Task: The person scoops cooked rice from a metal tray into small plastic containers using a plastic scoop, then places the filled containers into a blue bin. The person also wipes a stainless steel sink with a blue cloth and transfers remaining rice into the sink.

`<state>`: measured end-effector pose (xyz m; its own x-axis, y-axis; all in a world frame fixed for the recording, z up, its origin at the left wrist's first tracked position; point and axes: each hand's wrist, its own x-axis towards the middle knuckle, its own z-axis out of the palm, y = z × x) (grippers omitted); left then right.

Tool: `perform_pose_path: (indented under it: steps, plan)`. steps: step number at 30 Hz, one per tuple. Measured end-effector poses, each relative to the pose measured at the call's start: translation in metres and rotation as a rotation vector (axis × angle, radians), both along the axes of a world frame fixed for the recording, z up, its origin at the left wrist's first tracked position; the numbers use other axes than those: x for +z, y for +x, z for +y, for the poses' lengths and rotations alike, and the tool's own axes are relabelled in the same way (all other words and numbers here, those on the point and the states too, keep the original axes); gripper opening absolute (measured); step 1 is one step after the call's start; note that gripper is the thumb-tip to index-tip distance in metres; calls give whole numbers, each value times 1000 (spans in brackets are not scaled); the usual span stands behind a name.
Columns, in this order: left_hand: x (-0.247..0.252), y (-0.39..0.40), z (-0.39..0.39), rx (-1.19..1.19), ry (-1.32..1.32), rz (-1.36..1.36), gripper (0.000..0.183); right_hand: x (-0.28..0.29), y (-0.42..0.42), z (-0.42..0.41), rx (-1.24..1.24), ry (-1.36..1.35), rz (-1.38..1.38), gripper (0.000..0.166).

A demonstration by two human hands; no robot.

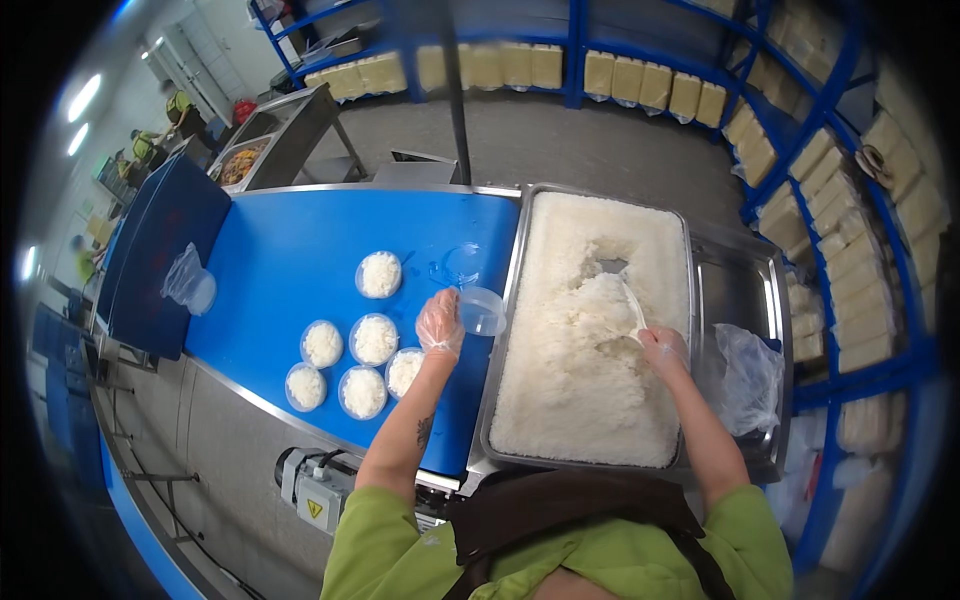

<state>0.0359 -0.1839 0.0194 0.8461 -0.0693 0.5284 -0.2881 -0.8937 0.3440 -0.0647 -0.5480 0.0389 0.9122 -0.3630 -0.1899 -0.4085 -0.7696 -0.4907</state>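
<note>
My left hand, in a clear plastic glove, holds an empty clear round plastic tub tilted beside the edge of a metal tray. White cooked rice fills the tray, with a hollow near its far end where the bottom shows. My right hand, also gloved, grips the handle of a white scoop or spoon, its far end at the rice. Left of my left hand, several round tubs of rice stand on the blue conveyor belt, one partly behind my left forearm.
A clear plastic bag and stacked tubs lie at the belt's far left. Another plastic bag lies in the steel pan at the right. Blue shelving with wrapped blocks surrounds the back and right. Several people work far left.
</note>
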Motion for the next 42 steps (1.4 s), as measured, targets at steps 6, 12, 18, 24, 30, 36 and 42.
perform_pose_path:
  steps: [6, 12, 18, 24, 30, 36, 42]
  plan:
    - [-17, -4, 3, 6, -79, -150, 11, -12, -8, -5, 55, -150, -104, 28]
    - [12, -12, -9, 83, -62, -40, 11, -16, -14, -14, 27, 107, -101, 33]
    - [21, -19, -6, -3, -85, 58, 9, -30, -9, -16, -11, 236, -102, 31]
    - [24, -20, -5, -48, -14, 47, 11, -19, -9, -8, -24, 244, -73, 30]
    - [17, -20, -4, -43, -74, 54, 16, -20, -11, -9, -47, 320, -60, 29]
    - [10, -21, -3, 66, -201, 129, 13, -22, -14, -9, -85, 336, -47, 28]
    - [28, -28, -18, 284, -492, 329, 9, -4, -27, 3, -183, 379, -122, 26]
